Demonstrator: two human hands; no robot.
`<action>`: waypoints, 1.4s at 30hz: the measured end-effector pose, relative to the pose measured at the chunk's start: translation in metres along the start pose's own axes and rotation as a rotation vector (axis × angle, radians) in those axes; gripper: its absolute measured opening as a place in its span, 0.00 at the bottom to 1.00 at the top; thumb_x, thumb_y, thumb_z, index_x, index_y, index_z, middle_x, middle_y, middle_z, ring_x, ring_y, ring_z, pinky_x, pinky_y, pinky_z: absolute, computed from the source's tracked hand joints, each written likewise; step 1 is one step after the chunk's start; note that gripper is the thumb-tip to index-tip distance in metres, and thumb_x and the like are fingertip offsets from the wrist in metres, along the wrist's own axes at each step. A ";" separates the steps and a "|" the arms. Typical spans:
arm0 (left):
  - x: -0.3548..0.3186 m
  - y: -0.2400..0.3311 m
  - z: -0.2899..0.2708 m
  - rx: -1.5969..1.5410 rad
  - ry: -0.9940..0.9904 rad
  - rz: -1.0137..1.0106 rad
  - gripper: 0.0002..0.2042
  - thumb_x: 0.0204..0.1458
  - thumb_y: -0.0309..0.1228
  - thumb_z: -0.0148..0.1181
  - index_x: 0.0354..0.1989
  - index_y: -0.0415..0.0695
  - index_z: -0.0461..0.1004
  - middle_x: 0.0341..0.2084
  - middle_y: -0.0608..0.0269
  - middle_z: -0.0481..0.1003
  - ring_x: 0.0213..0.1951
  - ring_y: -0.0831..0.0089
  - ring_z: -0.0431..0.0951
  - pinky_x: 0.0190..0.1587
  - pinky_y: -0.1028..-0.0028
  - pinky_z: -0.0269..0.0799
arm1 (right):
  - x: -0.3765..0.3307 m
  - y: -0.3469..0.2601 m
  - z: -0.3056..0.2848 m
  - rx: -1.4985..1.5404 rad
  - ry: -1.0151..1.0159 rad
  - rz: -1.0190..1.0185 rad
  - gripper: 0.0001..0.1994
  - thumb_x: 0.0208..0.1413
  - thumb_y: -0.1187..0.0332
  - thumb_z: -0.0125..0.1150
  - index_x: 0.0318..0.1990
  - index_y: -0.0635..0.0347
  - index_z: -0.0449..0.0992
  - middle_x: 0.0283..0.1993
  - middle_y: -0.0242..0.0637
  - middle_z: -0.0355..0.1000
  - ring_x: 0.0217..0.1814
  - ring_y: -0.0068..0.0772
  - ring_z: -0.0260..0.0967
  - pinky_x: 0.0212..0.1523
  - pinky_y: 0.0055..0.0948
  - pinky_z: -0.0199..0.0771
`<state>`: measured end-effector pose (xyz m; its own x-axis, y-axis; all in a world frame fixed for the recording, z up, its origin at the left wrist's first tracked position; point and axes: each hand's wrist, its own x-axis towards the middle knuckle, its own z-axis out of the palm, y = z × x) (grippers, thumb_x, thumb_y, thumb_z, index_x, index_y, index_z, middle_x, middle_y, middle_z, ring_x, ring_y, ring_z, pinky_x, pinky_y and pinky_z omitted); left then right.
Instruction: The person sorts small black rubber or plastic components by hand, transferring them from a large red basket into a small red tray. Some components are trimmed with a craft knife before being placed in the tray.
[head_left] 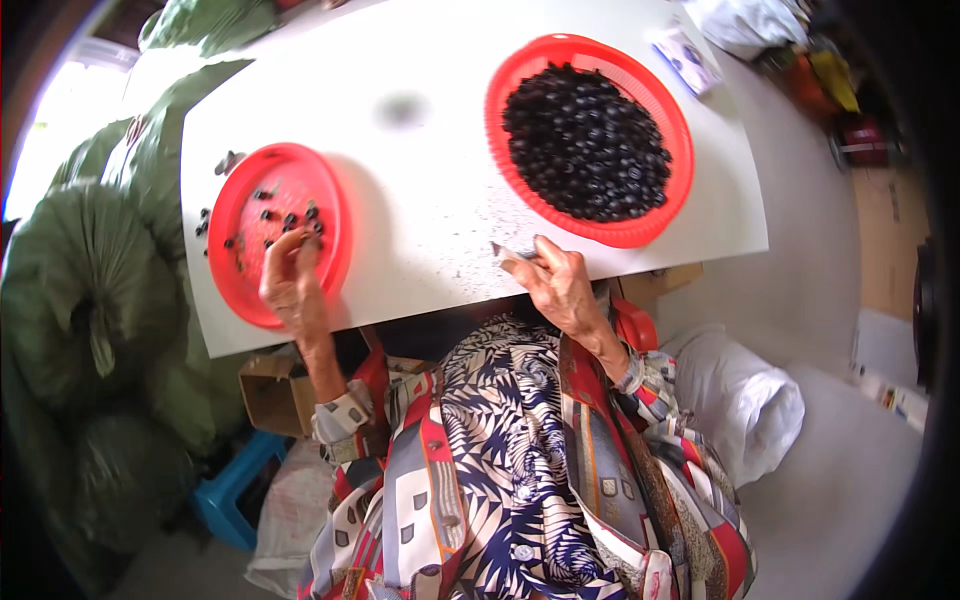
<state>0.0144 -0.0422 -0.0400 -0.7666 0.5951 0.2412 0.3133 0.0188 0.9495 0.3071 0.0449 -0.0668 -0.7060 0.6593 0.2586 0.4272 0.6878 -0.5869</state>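
My left hand [292, 285] is over the shallow red plastic basket [230, 285] at the left of the table. Its thumb and fingers are pinched together among small black round pieces [291, 219]; what is between the fingertips is too small to make out. My right hand [562, 290] is closed on a small grey pointed tool [512, 252] at the table's near edge, its kind unclear. Beyond that hand, a larger red plastic basket [507, 185] is filled with many shiny black round pieces [590, 145].
Dark crumbs [450, 255] are scattered over the white table [420, 200]. A small packet [687, 60] lies at the far right. Green sacks [95, 280] crowd the left side. Below are a cardboard box [272, 395], a blue stool [235, 490] and a white sack [740, 400].
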 end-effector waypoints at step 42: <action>-0.022 0.105 0.146 -0.405 -0.856 -0.143 0.15 0.45 0.14 0.58 0.42 0.38 0.71 0.33 0.61 0.72 0.38 0.74 0.77 0.44 0.74 0.74 | 0.008 -0.013 -0.005 0.515 0.055 0.390 0.21 0.53 0.53 0.59 0.25 0.67 0.67 0.18 0.54 0.66 0.24 0.59 0.67 0.26 0.48 0.63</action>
<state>0.1459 0.0646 0.0248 -0.0627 0.9972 0.0411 -0.0919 -0.0468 0.9947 0.2985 0.0428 -0.0535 -0.5176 0.8554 -0.0173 0.3112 0.1695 -0.9351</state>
